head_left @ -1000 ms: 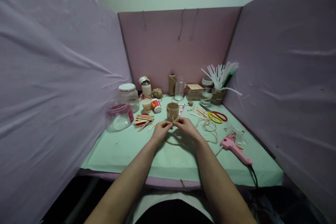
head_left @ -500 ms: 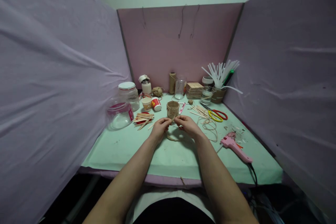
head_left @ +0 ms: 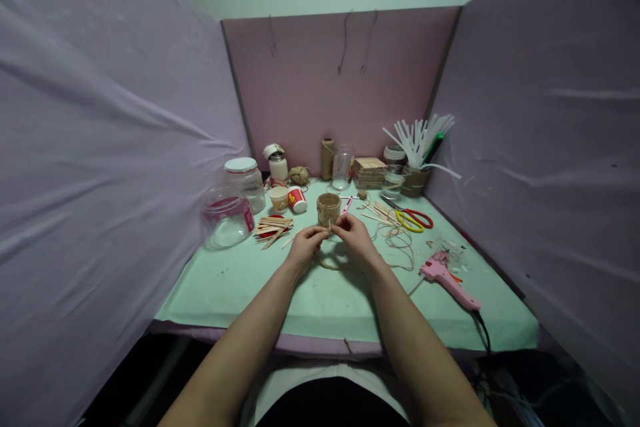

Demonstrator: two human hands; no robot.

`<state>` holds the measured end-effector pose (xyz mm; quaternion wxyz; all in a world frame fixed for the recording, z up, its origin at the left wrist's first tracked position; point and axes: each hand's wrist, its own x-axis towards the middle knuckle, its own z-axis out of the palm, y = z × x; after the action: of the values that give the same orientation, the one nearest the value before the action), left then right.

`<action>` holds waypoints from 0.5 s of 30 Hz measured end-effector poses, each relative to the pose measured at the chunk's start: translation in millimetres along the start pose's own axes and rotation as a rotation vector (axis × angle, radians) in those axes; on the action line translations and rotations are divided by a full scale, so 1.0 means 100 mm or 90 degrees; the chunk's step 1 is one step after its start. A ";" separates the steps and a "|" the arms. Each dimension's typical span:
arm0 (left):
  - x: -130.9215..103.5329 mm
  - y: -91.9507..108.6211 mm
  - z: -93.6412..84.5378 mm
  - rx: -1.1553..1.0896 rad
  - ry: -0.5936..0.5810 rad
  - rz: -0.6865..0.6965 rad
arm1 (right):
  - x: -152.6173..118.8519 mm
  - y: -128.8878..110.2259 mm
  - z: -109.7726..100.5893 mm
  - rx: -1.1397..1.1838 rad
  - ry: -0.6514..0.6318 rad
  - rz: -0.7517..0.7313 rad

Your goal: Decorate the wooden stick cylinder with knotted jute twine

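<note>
Cloth: pale green (head_left: pixel 235 293), under the work.
Hands: left hand (head_left: pixel 305 247) and right hand (head_left: pixel 354 239) close together, pinching the cord.
Cup: round brown fibre cup (head_left: pixel 329 212), at 12 o'clock, looks light, stiff.
Cord: thin beige twine (head_left: pixel 330 228), between fingertips; probably soft, best pinched.

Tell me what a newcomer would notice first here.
Probably the long white sticks fanning from a brown round pot, back right. Then the pink plastic glue gun at right on the green cloth, and the left hand and right hand pinching thin brown twine centrally.
</note>
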<state>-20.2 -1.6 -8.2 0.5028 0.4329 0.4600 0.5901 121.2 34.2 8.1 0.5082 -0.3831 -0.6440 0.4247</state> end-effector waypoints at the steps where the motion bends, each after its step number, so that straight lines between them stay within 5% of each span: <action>1: 0.00 0.00 0.00 0.004 0.006 0.009 | 0.00 -0.01 0.00 -0.018 -0.003 -0.016; 15: -0.03 0.04 0.02 0.092 0.052 0.084 | -0.04 -0.08 0.02 -0.022 -0.045 0.001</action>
<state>-19.0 -5.0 -4.0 0.4112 0.4726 0.4922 0.6044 119.1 27.8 13.7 0.4780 -0.3774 -0.6683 0.4271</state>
